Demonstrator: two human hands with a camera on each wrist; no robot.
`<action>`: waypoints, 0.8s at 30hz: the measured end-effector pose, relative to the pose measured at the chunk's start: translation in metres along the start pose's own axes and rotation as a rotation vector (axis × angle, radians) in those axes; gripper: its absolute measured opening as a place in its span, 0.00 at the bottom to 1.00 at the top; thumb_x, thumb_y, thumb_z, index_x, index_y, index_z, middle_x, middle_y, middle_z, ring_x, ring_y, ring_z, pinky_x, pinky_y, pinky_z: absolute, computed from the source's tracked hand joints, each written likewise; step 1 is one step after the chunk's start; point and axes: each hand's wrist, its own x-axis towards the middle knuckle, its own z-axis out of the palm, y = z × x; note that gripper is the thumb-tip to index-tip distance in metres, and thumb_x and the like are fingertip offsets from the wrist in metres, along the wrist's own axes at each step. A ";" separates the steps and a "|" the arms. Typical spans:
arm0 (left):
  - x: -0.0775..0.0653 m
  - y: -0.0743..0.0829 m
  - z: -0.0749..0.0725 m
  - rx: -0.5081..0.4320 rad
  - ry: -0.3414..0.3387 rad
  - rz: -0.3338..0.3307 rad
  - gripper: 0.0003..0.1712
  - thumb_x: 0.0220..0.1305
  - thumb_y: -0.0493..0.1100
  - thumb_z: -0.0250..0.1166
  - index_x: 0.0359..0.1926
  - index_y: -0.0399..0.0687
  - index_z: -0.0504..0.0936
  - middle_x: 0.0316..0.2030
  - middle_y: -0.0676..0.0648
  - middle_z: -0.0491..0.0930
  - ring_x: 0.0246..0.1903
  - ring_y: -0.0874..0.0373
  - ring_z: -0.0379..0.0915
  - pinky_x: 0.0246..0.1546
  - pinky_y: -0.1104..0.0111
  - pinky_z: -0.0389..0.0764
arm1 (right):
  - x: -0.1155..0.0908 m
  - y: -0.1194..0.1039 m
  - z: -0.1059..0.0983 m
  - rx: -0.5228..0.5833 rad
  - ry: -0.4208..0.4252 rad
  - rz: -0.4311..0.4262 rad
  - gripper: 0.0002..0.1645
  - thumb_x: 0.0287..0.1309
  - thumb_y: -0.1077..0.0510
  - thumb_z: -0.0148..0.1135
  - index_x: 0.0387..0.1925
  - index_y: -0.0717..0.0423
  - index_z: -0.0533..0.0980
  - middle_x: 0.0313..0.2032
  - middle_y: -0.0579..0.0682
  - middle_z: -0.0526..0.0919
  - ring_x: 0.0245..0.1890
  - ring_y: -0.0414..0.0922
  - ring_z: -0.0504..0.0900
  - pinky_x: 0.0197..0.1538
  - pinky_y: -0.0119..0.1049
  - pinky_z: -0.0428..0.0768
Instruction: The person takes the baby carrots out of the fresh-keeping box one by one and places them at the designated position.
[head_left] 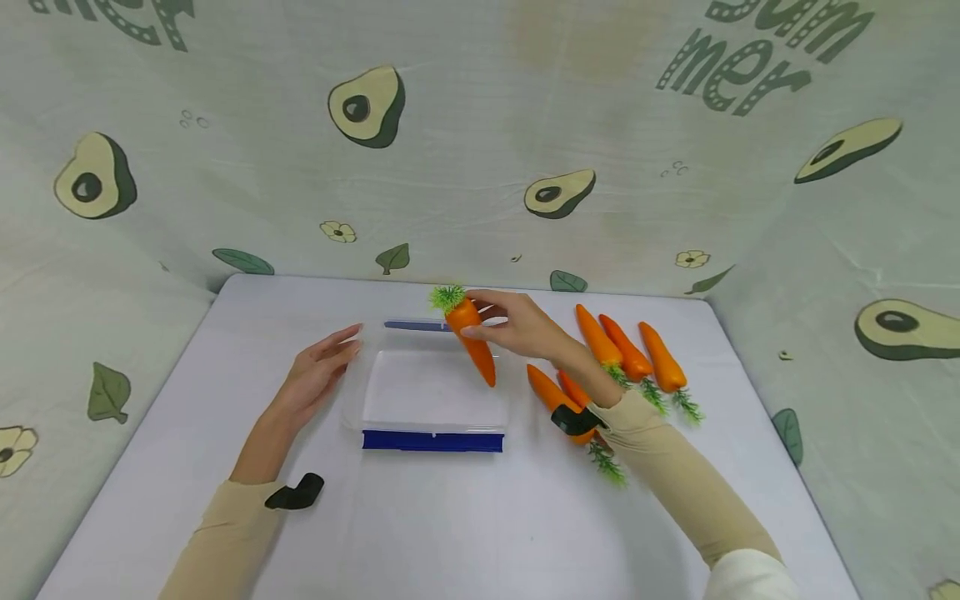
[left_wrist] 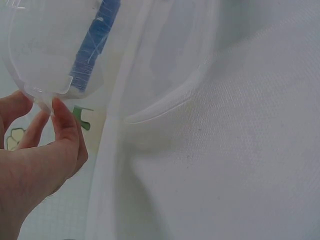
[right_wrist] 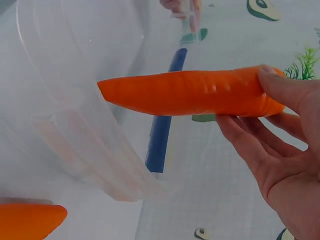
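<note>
My right hand (head_left: 517, 323) holds an orange carrot (head_left: 476, 346) near its leafy top, thumb on one side and fingers on the other. The carrot slants over the clear plastic container (head_left: 367, 387), tip downward. In the right wrist view, the carrot (right_wrist: 190, 93) lies across the near container wall (right_wrist: 100, 145). My left hand (head_left: 311, 375) is at the container's left side. The left wrist view shows that hand (left_wrist: 45, 155) pinching the rim at a corner of the container (left_wrist: 40, 60). Blue clip strips (head_left: 432, 442) run along the container's front and back.
Several more carrots (head_left: 660, 358) lie on the white table (head_left: 435, 533) to the right of the container, some partly hidden under my right forearm. Behind the table hangs a cloth (head_left: 465, 125) printed with avocados, and it also covers both sides.
</note>
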 end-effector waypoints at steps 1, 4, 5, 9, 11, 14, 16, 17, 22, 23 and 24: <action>0.000 0.000 0.000 -0.002 0.000 0.000 0.38 0.74 0.52 0.65 0.78 0.48 0.63 0.69 0.47 0.65 0.58 0.64 0.65 0.68 0.68 0.64 | -0.002 -0.001 -0.002 0.005 0.013 0.017 0.37 0.66 0.56 0.70 0.72 0.63 0.69 0.59 0.57 0.81 0.56 0.51 0.83 0.58 0.40 0.82; 0.000 -0.001 -0.001 -0.005 0.004 -0.001 0.39 0.73 0.52 0.65 0.78 0.48 0.64 0.70 0.46 0.64 0.58 0.64 0.65 0.66 0.71 0.65 | -0.008 -0.001 -0.007 0.017 0.052 0.065 0.38 0.66 0.53 0.70 0.73 0.60 0.68 0.60 0.55 0.81 0.57 0.50 0.82 0.58 0.40 0.82; 0.000 -0.001 -0.001 -0.005 0.005 0.001 0.39 0.73 0.52 0.66 0.78 0.48 0.64 0.71 0.45 0.64 0.58 0.64 0.66 0.66 0.71 0.66 | -0.010 0.000 -0.008 0.026 0.064 0.078 0.39 0.67 0.52 0.70 0.73 0.60 0.68 0.60 0.55 0.81 0.57 0.49 0.82 0.58 0.40 0.82; 0.000 -0.001 -0.001 0.000 0.004 0.003 0.41 0.71 0.54 0.67 0.78 0.48 0.64 0.70 0.46 0.65 0.57 0.65 0.66 0.62 0.75 0.68 | -0.018 0.002 -0.017 0.060 0.102 0.105 0.39 0.67 0.52 0.70 0.74 0.60 0.67 0.61 0.56 0.80 0.58 0.51 0.82 0.60 0.43 0.81; 0.001 -0.001 -0.001 -0.002 0.001 0.002 0.41 0.71 0.54 0.67 0.78 0.48 0.64 0.70 0.47 0.65 0.57 0.65 0.66 0.63 0.75 0.67 | -0.022 0.002 -0.022 0.080 0.113 0.111 0.39 0.68 0.54 0.69 0.74 0.62 0.66 0.63 0.58 0.79 0.59 0.53 0.81 0.61 0.45 0.80; 0.001 -0.002 -0.001 -0.014 0.002 -0.001 0.41 0.71 0.53 0.67 0.78 0.47 0.64 0.70 0.48 0.65 0.58 0.66 0.66 0.65 0.73 0.66 | -0.030 -0.001 -0.031 0.102 0.124 0.144 0.40 0.68 0.54 0.68 0.75 0.62 0.65 0.65 0.58 0.76 0.61 0.53 0.80 0.63 0.47 0.78; 0.001 -0.002 -0.002 -0.020 0.004 -0.004 0.40 0.72 0.52 0.67 0.78 0.47 0.63 0.69 0.48 0.66 0.58 0.66 0.66 0.67 0.72 0.64 | -0.035 -0.003 -0.037 0.127 0.120 0.165 0.40 0.69 0.54 0.67 0.76 0.61 0.63 0.67 0.58 0.75 0.62 0.54 0.79 0.64 0.48 0.77; 0.001 -0.002 -0.002 -0.025 0.004 -0.004 0.40 0.72 0.52 0.67 0.78 0.47 0.63 0.69 0.49 0.66 0.57 0.66 0.66 0.67 0.71 0.64 | -0.038 -0.003 -0.041 0.132 0.118 0.175 0.40 0.69 0.54 0.67 0.76 0.60 0.63 0.68 0.57 0.74 0.63 0.54 0.78 0.64 0.48 0.77; 0.001 0.000 -0.002 -0.031 -0.002 -0.004 0.40 0.72 0.52 0.67 0.78 0.47 0.63 0.64 0.53 0.68 0.55 0.66 0.66 0.65 0.72 0.65 | -0.052 -0.001 -0.055 0.160 0.124 0.208 0.40 0.70 0.53 0.66 0.77 0.60 0.62 0.71 0.56 0.69 0.64 0.55 0.77 0.65 0.51 0.76; 0.000 0.000 -0.001 -0.035 -0.004 -0.005 0.40 0.71 0.52 0.67 0.78 0.47 0.64 0.64 0.54 0.68 0.55 0.66 0.66 0.65 0.72 0.65 | -0.055 0.000 -0.057 0.158 0.130 0.217 0.41 0.70 0.52 0.66 0.77 0.59 0.62 0.72 0.56 0.69 0.64 0.55 0.76 0.65 0.51 0.76; 0.000 0.001 -0.001 -0.031 -0.005 -0.007 0.40 0.71 0.52 0.67 0.78 0.47 0.63 0.64 0.54 0.69 0.55 0.66 0.66 0.65 0.73 0.66 | -0.058 0.002 -0.059 0.162 0.135 0.226 0.41 0.70 0.52 0.66 0.77 0.59 0.62 0.72 0.55 0.68 0.64 0.54 0.76 0.65 0.51 0.76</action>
